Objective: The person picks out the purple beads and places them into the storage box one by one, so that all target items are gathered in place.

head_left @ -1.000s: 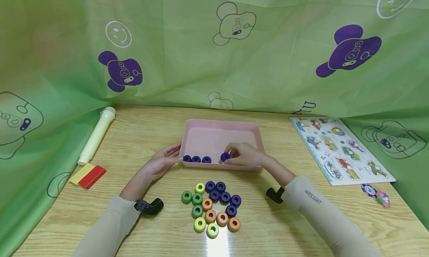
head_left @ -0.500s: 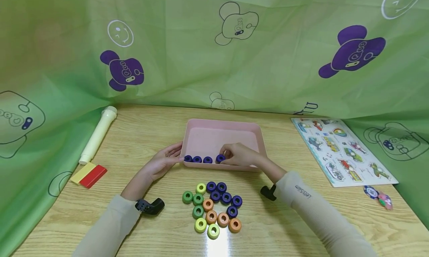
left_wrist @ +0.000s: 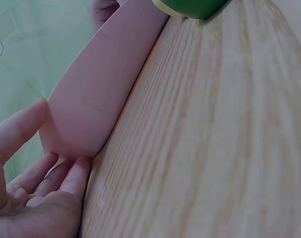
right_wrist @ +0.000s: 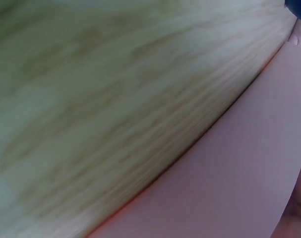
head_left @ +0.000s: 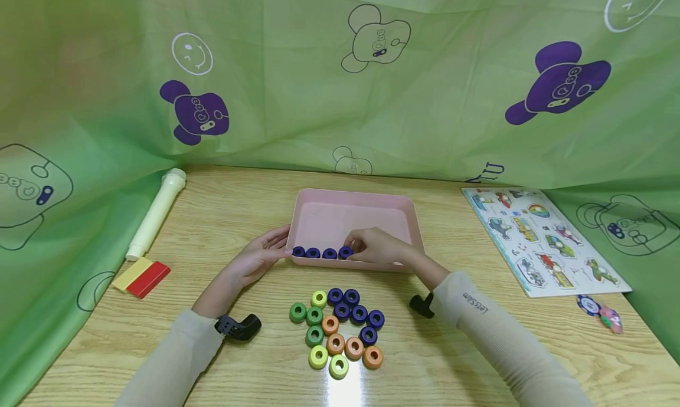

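A shallow pink tray (head_left: 366, 212) lies on the table. Three dark purple beads (head_left: 313, 253) with round holes line its near wall from the left corner. Inside the tray, my right hand (head_left: 378, 246) pinches another purple bead (head_left: 345, 252) between thumb and fingers, at the right end of that row. My left hand (head_left: 257, 255) rests against the tray's left end. In the left wrist view, the left thumb touches the rim and the fingertips (left_wrist: 81, 166) touch the wall low down, near the wood. The right wrist view shows mostly the tray's outer wall (right_wrist: 224, 173).
In front of the tray lies a cluster of purple, green (head_left: 298, 312), yellow (head_left: 319, 357) and orange beads (head_left: 354, 348). A cream microphone-like stick (head_left: 157, 214) and yellow and red pieces (head_left: 149, 279) lie left. A picture board (head_left: 542, 239) lies right. A green curtain (head_left: 287, 100) surrounds the table.
My right hand has slid left inside the tray with its purple bead, which now sits close beside the row of three. The left hand stays at the tray's left end.
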`<action>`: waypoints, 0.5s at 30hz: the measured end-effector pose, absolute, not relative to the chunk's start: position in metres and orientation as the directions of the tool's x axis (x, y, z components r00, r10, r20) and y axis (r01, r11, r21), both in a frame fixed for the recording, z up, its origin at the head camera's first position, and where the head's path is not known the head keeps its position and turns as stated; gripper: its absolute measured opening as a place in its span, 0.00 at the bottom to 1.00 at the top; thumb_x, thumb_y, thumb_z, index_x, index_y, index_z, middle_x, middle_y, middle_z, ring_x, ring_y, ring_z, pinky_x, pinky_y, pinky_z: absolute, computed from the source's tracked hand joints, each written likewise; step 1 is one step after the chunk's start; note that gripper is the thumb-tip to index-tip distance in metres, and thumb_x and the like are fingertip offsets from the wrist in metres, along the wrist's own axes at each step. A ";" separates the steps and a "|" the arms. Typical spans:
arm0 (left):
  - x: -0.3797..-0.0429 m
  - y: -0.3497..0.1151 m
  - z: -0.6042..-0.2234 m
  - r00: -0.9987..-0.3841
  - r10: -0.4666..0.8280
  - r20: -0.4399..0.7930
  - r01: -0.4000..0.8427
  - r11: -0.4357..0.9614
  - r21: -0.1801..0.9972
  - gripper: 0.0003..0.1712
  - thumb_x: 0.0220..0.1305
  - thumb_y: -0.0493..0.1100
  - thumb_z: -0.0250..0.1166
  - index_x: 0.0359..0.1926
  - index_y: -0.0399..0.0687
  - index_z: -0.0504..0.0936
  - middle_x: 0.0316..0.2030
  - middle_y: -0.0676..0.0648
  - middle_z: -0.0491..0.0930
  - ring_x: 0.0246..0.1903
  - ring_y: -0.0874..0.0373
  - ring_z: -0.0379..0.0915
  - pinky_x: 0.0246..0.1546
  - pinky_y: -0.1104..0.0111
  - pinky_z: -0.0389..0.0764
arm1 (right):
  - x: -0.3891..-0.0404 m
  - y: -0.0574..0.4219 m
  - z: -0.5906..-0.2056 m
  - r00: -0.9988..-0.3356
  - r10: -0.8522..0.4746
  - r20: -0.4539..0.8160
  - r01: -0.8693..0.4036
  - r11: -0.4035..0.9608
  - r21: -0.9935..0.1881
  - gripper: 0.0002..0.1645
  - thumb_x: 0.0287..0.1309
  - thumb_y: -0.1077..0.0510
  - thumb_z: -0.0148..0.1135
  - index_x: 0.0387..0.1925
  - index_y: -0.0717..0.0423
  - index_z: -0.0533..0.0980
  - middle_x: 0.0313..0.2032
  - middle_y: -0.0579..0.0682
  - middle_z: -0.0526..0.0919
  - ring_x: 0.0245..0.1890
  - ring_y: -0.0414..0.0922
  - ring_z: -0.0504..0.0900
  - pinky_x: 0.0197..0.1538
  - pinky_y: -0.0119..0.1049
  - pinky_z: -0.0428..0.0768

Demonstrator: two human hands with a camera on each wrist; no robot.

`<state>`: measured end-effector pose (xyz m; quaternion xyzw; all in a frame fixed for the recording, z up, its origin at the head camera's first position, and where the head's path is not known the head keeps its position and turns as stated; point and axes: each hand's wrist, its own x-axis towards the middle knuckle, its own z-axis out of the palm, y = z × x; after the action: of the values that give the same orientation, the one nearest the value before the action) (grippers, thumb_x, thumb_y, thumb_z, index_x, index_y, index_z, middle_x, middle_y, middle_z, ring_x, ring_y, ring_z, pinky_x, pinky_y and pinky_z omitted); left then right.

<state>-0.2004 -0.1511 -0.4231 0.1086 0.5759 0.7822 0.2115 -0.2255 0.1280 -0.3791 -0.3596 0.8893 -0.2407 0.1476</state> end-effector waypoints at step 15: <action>-0.200 -0.151 -0.423 -0.885 0.460 -0.074 -0.212 -0.256 0.943 0.38 0.51 0.27 0.55 0.62 0.37 0.49 0.61 0.41 0.46 0.59 0.52 0.43 0.56 0.67 0.53 | -0.222 0.128 -0.376 -0.663 -0.743 -0.092 -0.585 0.591 -0.556 0.11 0.48 0.66 0.55 0.38 0.58 0.74 0.26 0.44 0.77 0.29 0.36 0.74 0.35 0.26 0.73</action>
<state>-0.2004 -0.1509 -0.4226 0.1085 0.5713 0.7848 0.2142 -0.2223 0.1277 -0.3759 -0.3784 0.8775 -0.2479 0.1591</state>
